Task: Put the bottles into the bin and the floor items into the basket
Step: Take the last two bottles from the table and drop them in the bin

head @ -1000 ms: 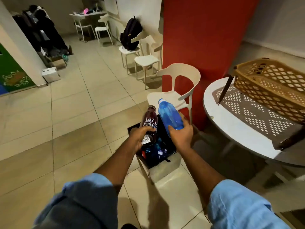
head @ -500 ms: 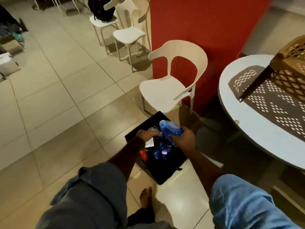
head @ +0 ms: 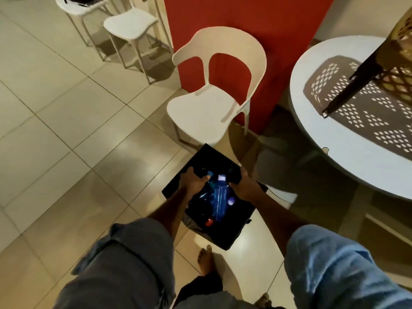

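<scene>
A black bin [head: 233, 233] stands on the tiled floor in front of me, with several bottles inside. A blue bottle [head: 219, 197] with a pale cap lies on top of the pile, between my hands. My left hand [head: 193, 182] is inside the bin's left side with fingers spread, touching the bottles and holding nothing. My right hand [head: 244, 185] is at the bin's right side beside the blue bottle; it grips nothing I can see, and its fingertips are lost in the dark. A brown lattice basket [head: 400, 52] stands on the round table at the upper right.
A white chair [head: 207, 112] stands just behind the bin against a red pillar [head: 245, 30]. The round white table [head: 312, 121] is to the right. More white chairs [head: 129, 25] are at the top left. My bare foot [head: 205, 259] is near the bin.
Both hands went down into the bin with the dark bottle and the blue bottle and let them go. The view tilted down toward the bin.
</scene>
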Demonstrator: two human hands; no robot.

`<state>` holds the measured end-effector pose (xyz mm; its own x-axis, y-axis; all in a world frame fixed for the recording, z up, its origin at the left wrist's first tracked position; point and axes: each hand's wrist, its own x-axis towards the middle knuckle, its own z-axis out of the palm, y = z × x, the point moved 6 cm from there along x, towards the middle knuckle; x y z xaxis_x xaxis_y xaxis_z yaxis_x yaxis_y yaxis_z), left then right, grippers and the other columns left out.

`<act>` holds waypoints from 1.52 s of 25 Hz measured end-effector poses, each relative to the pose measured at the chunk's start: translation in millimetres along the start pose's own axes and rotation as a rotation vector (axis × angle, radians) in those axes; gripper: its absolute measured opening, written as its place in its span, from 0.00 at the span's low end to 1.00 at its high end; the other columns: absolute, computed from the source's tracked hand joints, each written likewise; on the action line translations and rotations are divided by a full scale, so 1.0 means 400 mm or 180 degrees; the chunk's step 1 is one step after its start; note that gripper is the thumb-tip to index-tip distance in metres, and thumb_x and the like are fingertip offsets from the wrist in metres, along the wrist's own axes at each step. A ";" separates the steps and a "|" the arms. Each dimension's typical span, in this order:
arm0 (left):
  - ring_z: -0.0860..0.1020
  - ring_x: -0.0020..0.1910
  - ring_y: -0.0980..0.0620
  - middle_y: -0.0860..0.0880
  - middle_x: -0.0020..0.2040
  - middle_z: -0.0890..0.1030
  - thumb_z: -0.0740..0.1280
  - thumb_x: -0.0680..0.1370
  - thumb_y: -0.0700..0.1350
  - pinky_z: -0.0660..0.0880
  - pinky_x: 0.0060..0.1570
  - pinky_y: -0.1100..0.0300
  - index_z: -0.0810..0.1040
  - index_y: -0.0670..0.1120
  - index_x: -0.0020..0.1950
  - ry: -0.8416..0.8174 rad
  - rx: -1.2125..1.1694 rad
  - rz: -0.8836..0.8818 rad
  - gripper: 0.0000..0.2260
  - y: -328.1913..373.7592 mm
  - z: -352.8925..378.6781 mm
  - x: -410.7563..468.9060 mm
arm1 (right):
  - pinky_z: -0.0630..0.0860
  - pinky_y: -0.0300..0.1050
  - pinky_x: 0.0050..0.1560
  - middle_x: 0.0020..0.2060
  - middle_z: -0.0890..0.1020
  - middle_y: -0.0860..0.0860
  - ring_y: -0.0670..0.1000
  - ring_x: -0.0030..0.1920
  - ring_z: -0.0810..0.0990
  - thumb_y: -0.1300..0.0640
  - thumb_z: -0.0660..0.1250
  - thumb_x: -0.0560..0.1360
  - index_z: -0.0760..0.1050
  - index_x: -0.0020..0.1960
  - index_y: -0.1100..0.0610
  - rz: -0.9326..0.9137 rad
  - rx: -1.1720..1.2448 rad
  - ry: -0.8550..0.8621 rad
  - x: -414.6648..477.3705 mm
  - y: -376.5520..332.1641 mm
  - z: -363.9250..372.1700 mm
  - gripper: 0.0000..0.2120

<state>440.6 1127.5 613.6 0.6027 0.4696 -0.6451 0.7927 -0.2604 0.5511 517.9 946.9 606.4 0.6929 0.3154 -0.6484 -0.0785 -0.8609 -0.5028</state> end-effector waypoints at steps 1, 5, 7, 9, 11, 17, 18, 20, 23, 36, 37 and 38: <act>0.74 0.66 0.39 0.40 0.70 0.73 0.71 0.73 0.54 0.74 0.63 0.47 0.66 0.42 0.74 -0.0014 0.0011 0.0045 0.33 0.005 0.009 0.002 | 0.63 0.61 0.71 0.74 0.60 0.63 0.63 0.73 0.64 0.51 0.65 0.78 0.50 0.78 0.57 -0.0001 -0.0009 0.0007 -0.001 0.003 0.001 0.36; 0.77 0.62 0.41 0.41 0.66 0.77 0.72 0.73 0.54 0.76 0.61 0.48 0.70 0.42 0.71 -0.0120 0.0009 0.0194 0.30 0.031 0.046 -0.001 | 0.64 0.60 0.71 0.74 0.62 0.62 0.63 0.73 0.64 0.51 0.66 0.77 0.51 0.78 0.55 -0.0028 0.0033 0.0035 -0.019 0.013 -0.003 0.36; 0.77 0.63 0.42 0.42 0.66 0.77 0.71 0.74 0.54 0.75 0.62 0.52 0.70 0.41 0.71 -0.0156 0.0072 0.0271 0.30 0.047 0.068 -0.015 | 0.64 0.60 0.71 0.74 0.62 0.61 0.63 0.73 0.64 0.51 0.67 0.76 0.52 0.78 0.55 -0.0020 0.0107 0.0108 -0.041 0.025 -0.012 0.37; 0.77 0.63 0.42 0.42 0.66 0.77 0.71 0.74 0.54 0.74 0.63 0.52 0.70 0.41 0.71 -0.0208 0.0120 0.0344 0.29 0.065 0.094 -0.031 | 0.66 0.61 0.70 0.74 0.62 0.62 0.64 0.72 0.64 0.49 0.67 0.76 0.52 0.78 0.56 0.0049 0.0159 0.0212 -0.071 0.043 -0.026 0.37; 0.77 0.63 0.43 0.42 0.65 0.78 0.71 0.75 0.52 0.74 0.64 0.51 0.72 0.41 0.69 -0.0320 -0.0044 0.0437 0.26 0.086 0.125 -0.053 | 0.66 0.60 0.69 0.73 0.62 0.63 0.65 0.72 0.64 0.46 0.66 0.77 0.51 0.78 0.57 0.0097 0.0098 0.0322 -0.099 0.063 -0.036 0.37; 0.71 0.69 0.40 0.38 0.72 0.71 0.69 0.75 0.55 0.70 0.67 0.51 0.64 0.37 0.74 -0.0616 0.0131 0.0490 0.35 0.154 0.266 -0.141 | 0.68 0.56 0.67 0.72 0.64 0.63 0.64 0.72 0.64 0.44 0.65 0.77 0.53 0.76 0.60 0.0520 0.0223 0.0720 -0.207 0.167 -0.060 0.36; 0.71 0.69 0.39 0.38 0.72 0.71 0.68 0.75 0.56 0.70 0.67 0.52 0.64 0.36 0.74 -0.0649 0.0258 0.0536 0.35 0.161 0.294 -0.156 | 0.68 0.56 0.67 0.72 0.64 0.63 0.64 0.72 0.64 0.45 0.66 0.77 0.54 0.76 0.60 0.0593 0.0286 0.0781 -0.227 0.192 -0.061 0.36; 0.72 0.69 0.39 0.38 0.71 0.72 0.68 0.76 0.57 0.71 0.62 0.54 0.66 0.36 0.73 -0.0660 0.0524 0.0600 0.34 0.161 0.337 -0.186 | 0.68 0.56 0.66 0.72 0.62 0.63 0.65 0.71 0.64 0.45 0.66 0.76 0.54 0.76 0.59 0.0710 0.0373 0.0886 -0.267 0.237 -0.059 0.37; 0.75 0.64 0.40 0.39 0.68 0.75 0.67 0.77 0.55 0.75 0.40 0.60 0.69 0.36 0.71 -0.0834 0.0717 0.0706 0.29 0.155 0.420 -0.260 | 0.66 0.58 0.68 0.73 0.62 0.63 0.65 0.72 0.63 0.41 0.63 0.76 0.51 0.78 0.57 0.0861 0.0387 0.1084 -0.347 0.328 -0.060 0.39; 0.72 0.66 0.39 0.37 0.69 0.73 0.63 0.80 0.51 0.70 0.59 0.54 0.69 0.35 0.69 -0.1277 0.1273 0.1560 0.25 0.075 0.865 -0.799 | 0.65 0.58 0.70 0.73 0.63 0.63 0.64 0.72 0.63 0.39 0.62 0.76 0.52 0.77 0.57 0.1406 0.1013 0.1658 -0.844 0.831 0.030 0.39; 0.72 0.67 0.38 0.37 0.69 0.73 0.62 0.81 0.50 0.70 0.59 0.54 0.69 0.35 0.70 -0.1306 0.1307 0.1612 0.24 0.052 0.903 -0.855 | 0.65 0.57 0.69 0.72 0.64 0.63 0.64 0.72 0.64 0.39 0.63 0.76 0.53 0.77 0.57 0.1454 0.1089 0.1703 -0.902 0.879 0.048 0.38; 0.72 0.67 0.39 0.37 0.69 0.73 0.61 0.81 0.50 0.70 0.59 0.54 0.68 0.36 0.70 -0.1334 0.1339 0.1664 0.23 0.031 0.943 -0.908 | 0.65 0.57 0.69 0.72 0.65 0.63 0.64 0.71 0.64 0.40 0.63 0.76 0.54 0.76 0.56 0.1487 0.1151 0.1762 -0.958 0.927 0.063 0.37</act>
<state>265.8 635.5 655.4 0.8242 -0.1367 -0.5495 0.3148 -0.6959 0.6455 205.2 516.6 654.1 0.7781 -0.3699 -0.5077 -0.6089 -0.6426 -0.4651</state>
